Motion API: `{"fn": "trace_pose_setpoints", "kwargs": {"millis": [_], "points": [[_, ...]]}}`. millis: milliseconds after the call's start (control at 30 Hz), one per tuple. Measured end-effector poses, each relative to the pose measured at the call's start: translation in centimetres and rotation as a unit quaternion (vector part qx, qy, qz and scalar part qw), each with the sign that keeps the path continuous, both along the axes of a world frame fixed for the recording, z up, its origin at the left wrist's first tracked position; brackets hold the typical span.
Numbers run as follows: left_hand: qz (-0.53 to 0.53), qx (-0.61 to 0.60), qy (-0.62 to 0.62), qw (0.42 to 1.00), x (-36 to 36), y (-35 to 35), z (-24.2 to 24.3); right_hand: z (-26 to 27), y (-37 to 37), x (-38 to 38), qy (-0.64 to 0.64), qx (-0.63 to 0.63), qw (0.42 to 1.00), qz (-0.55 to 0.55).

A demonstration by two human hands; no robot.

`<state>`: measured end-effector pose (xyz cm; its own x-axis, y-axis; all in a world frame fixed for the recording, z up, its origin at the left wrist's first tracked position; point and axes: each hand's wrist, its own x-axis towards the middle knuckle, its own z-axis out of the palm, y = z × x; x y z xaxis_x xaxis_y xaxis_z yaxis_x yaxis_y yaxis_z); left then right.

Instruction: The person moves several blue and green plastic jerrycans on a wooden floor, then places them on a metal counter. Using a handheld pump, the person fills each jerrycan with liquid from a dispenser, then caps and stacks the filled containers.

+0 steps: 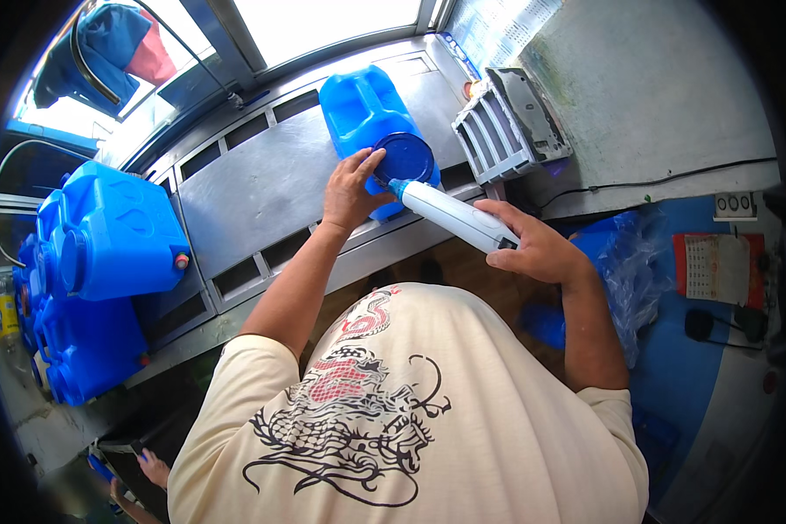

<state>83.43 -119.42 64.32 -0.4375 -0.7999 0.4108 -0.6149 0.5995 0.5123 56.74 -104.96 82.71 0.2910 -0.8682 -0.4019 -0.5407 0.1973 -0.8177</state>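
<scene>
A blue plastic water jug (367, 105) with a dark blue round cap (409, 157) lies on a stainless steel counter (255, 190). My left hand (354, 190) rests its fingers on the near left edge of the cap, with the thumb by the nozzle of the device. In my right hand (530, 242) is the rear end of a white handheld heat gun or similar device (455, 216); its blue-green tip meets the cap's near edge. Whether the tip touches the cap cannot be told.
Several blue jugs (124, 229) stand at the left, some with small taps. A worn metal rack (511, 124) stands right of the capped jug. A black cable (661, 171) runs along the right wall. At lower left, another person's hands (154, 468) are near a dark panel.
</scene>
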Motion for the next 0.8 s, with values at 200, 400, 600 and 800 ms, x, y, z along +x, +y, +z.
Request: {"fn": "trace_pose_setpoints", "kwargs": {"millis": [200,400,600,800], "points": [[0.024,0.066,0.077,0.995,-0.3,0.6,-0.5,0.8,-2.1,2.1,0.049,-0.024,0.998,0.006],[0.025,0.091,0.103,0.99,-0.3,0.8,-1.0,1.4,-5.0,2.4,0.107,-0.026,0.994,-0.023],[0.028,0.09,0.106,0.99,-0.5,1.1,-1.4,1.8,-6.4,1.8,0.147,-0.028,0.987,-0.055],[0.015,0.102,0.121,0.987,-0.5,1.0,-1.5,0.8,-5.5,2.4,0.086,-0.046,0.995,0.005]]}}
